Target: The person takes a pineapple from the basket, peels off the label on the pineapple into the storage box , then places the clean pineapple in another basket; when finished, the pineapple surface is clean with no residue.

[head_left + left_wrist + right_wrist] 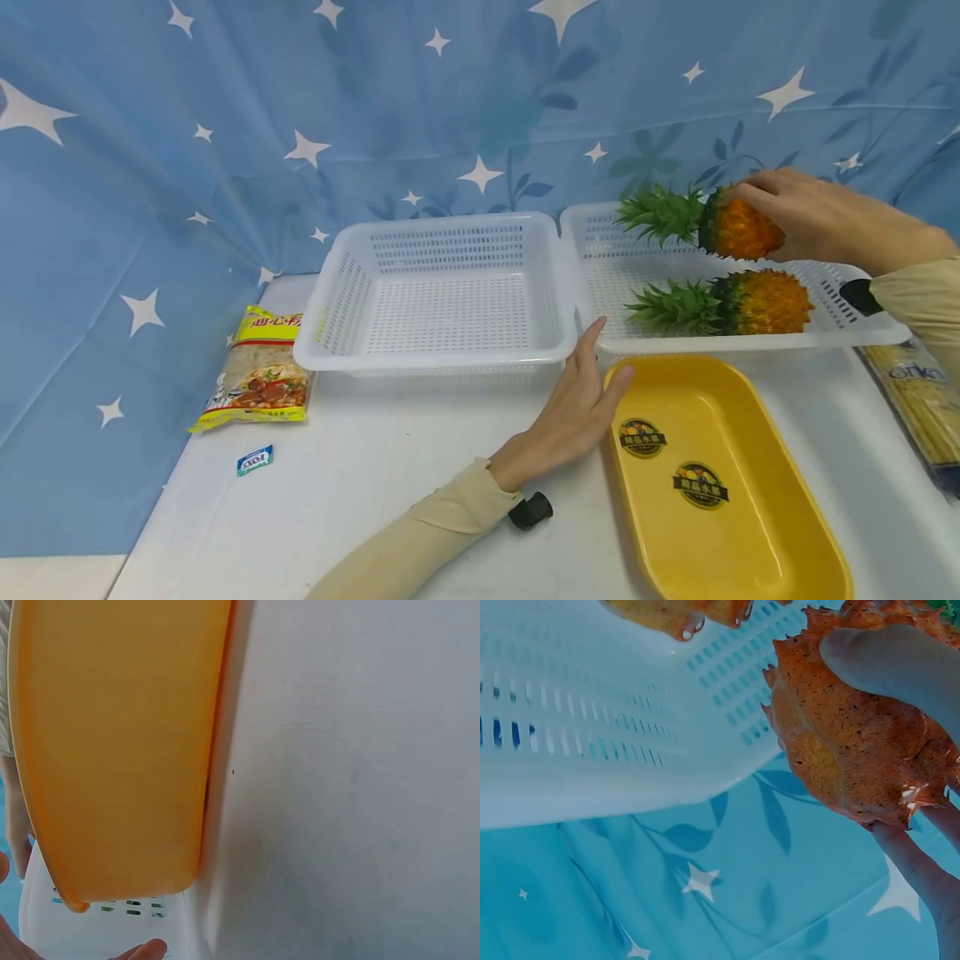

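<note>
My right hand [802, 212] grips a small orange pineapple [738, 225] round its body, above the back of the right white basket [862, 337]. Its green leaves point left. In the right wrist view the thumb lies across the near side of the pineapple [855, 735] and fingers reach under it. A second pineapple [768, 302] lies in the same basket, leaves also to the left. My left hand [566, 412] is stretched out with straight fingers, between the left white basket [442, 361] and the yellow basin [738, 392], its fingertips right at the basket's front corner.
A bag of noodles [266, 371] lies left of the left basket, with a small blue-green packet [255, 460] in front. Another pasta pack [911, 400] lies at the right, partly under the right basket's edge. A blue star-patterned curtain [420, 108] hangs behind the baskets.
</note>
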`<state>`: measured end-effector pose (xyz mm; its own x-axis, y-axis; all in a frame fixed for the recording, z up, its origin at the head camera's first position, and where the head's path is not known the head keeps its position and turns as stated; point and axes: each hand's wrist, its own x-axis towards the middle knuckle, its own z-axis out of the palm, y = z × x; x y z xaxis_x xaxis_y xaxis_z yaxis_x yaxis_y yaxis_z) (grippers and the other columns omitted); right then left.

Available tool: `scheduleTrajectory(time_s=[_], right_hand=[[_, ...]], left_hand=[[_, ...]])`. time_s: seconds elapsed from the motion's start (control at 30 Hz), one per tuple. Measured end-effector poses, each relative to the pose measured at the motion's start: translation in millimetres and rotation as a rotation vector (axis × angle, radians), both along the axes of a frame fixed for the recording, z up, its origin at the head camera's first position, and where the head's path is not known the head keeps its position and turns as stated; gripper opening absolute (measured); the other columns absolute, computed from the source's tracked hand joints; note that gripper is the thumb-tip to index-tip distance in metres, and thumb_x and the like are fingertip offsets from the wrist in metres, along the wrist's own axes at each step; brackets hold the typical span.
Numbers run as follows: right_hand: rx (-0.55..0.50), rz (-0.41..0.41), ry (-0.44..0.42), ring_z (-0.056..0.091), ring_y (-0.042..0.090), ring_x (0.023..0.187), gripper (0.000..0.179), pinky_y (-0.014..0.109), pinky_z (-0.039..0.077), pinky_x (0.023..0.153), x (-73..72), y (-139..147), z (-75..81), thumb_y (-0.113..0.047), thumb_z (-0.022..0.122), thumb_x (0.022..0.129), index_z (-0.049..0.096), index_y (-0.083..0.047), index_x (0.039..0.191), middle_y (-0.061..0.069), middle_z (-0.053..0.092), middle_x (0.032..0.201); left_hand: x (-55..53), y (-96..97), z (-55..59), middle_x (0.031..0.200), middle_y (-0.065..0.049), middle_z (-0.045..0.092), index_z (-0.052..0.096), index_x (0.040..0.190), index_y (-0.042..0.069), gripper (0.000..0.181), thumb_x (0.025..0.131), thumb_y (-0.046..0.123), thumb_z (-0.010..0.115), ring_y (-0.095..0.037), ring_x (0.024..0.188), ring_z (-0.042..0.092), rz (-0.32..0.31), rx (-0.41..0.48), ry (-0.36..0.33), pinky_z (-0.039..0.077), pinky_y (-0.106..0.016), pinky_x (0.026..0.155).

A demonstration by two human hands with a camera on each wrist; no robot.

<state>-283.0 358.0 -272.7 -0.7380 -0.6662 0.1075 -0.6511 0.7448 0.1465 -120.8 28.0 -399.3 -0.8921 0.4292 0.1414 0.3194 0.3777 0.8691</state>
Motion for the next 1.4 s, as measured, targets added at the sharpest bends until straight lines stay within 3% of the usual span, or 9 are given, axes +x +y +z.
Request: scheduleTrajectory(time_s=[0.47, 0.6, 0.83, 1.0, 1.17, 1.33, 1.4], right_hand=[[0.038, 0.047, -0.023, 0.046, 0.056, 0.121, 0.101, 0.074, 0.050, 0.083, -1.9, -5.1, -2.4, 0.005, 0.099, 0.057, 0.047, -0.001, 0.144, 0.034, 0.050, 0.137], [0.059, 0.074, -0.030, 0.050, 0.053, 0.120, 0.100, 0.069, 0.054, 0.081, -5.3, -10.0, -3.0, 0.005, 0.100, 0.057, 0.049, -0.003, 0.143, 0.032, 0.052, 0.135], [0.124, 0.119, -0.024, 0.056, 0.046, 0.106, 0.094, 0.053, 0.059, 0.064, -11.8, -10.9, -7.4, 0.012, 0.097, 0.056, 0.052, -0.004, 0.137, 0.030, 0.056, 0.127], [0.132, 0.135, 0.002, 0.056, 0.048, 0.107, 0.096, 0.057, 0.058, 0.069, -16.8, -10.3, -8.9, 0.009, 0.099, 0.055, 0.052, -0.004, 0.138, 0.031, 0.056, 0.128], [0.099, 0.130, -0.009, 0.054, 0.049, 0.111, 0.095, 0.059, 0.058, 0.070, -21.1, -8.5, -11.7, 0.012, 0.098, 0.054, 0.052, -0.007, 0.136, 0.030, 0.055, 0.129], [0.047, 0.086, -0.057, 0.055, 0.044, 0.106, 0.089, 0.043, 0.054, 0.056, -25.5, -4.7, -20.6, 0.025, 0.088, 0.060, 0.052, -0.011, 0.134, 0.026, 0.054, 0.129], [0.034, 0.062, -0.105, 0.056, 0.045, 0.107, 0.085, 0.046, 0.056, 0.061, -28.1, -3.5, -26.1, 0.027, 0.085, 0.063, 0.054, -0.012, 0.132, 0.025, 0.055, 0.129]], left_hand=[[-1.6, -0.6, -4.0, 0.175, -0.008, 0.008, -0.005, 0.167, 0.028, 0.071, 0.112, 0.053, 0.033, -0.030, 0.157, 0.021, 0.005, -0.022, 0.017, 0.031, -0.052, 0.123], [-2.6, -0.1, -4.2, 0.175, -0.009, 0.009, -0.004, 0.167, 0.028, 0.071, 0.112, 0.052, 0.034, -0.029, 0.157, 0.021, 0.016, -0.017, 0.017, 0.029, -0.051, 0.124], [-2.3, 2.3, -6.1, 0.174, -0.010, 0.012, -0.003, 0.167, 0.026, 0.071, 0.112, 0.050, 0.035, -0.029, 0.157, 0.022, 0.020, -0.024, 0.027, 0.030, -0.049, 0.124], [-3.2, 1.9, -7.0, 0.174, -0.009, 0.012, -0.003, 0.167, 0.026, 0.070, 0.112, 0.049, 0.035, -0.028, 0.157, 0.021, 0.022, -0.028, 0.038, 0.029, -0.048, 0.124], [-4.1, 2.2, -7.4, 0.174, -0.008, 0.013, -0.002, 0.167, 0.025, 0.071, 0.112, 0.047, 0.037, -0.029, 0.157, 0.022, 0.030, -0.034, 0.046, 0.027, -0.047, 0.125], [-4.3, 2.2, -8.0, 0.174, -0.010, 0.014, 0.000, 0.168, 0.023, 0.071, 0.112, 0.048, 0.037, -0.029, 0.157, 0.023, 0.029, -0.039, 0.042, 0.027, -0.047, 0.125], [-4.7, 2.4, -8.7, 0.174, -0.011, 0.015, 0.000, 0.168, 0.023, 0.071, 0.112, 0.048, 0.036, -0.030, 0.157, 0.024, 0.029, -0.040, 0.042, 0.028, -0.048, 0.124]])
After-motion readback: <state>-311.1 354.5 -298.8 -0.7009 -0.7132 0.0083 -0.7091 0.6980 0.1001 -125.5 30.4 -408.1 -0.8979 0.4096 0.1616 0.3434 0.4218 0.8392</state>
